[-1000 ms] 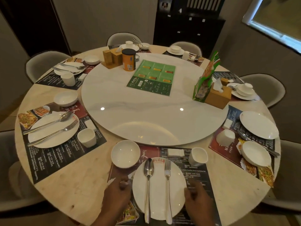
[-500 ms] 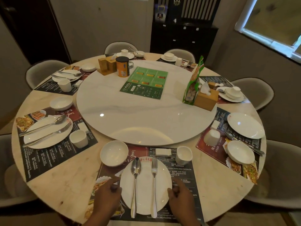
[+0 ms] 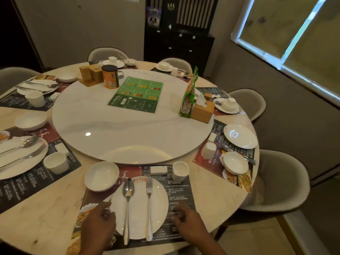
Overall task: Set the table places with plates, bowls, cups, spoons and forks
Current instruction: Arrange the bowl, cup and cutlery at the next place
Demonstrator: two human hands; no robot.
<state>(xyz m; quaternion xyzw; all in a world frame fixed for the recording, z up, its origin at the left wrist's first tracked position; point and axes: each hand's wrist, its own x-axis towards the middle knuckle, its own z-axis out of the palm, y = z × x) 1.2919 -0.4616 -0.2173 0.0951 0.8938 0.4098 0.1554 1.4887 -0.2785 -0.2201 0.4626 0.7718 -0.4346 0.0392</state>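
Observation:
At the near place a white plate (image 3: 139, 216) lies on a dark placemat (image 3: 181, 192). A spoon (image 3: 128, 199) and a fork (image 3: 149, 205) lie side by side on it. A white bowl (image 3: 101, 176) sits to its upper left, and a white cup (image 3: 180, 171) and a small white block (image 3: 159, 169) sit above it. My left hand (image 3: 97, 225) rests at the plate's left rim with loosely curled fingers. My right hand (image 3: 187, 219) lies on the placemat just right of the plate, apart from it, holding nothing.
The right place has a plate (image 3: 240, 136), a bowl (image 3: 235, 162), a cup lying on its side (image 3: 208, 150) and cutlery partly under the bowl. The left place plate (image 3: 20, 162) carries a spoon and fork. A marble turntable (image 3: 119, 129) holds a tissue box (image 3: 202, 111) and a can (image 3: 110, 76). Chairs ring the table.
My right hand has drawn away from the plate's right rim onto the placemat. My left hand stays at the left rim. The view has swung to the right.

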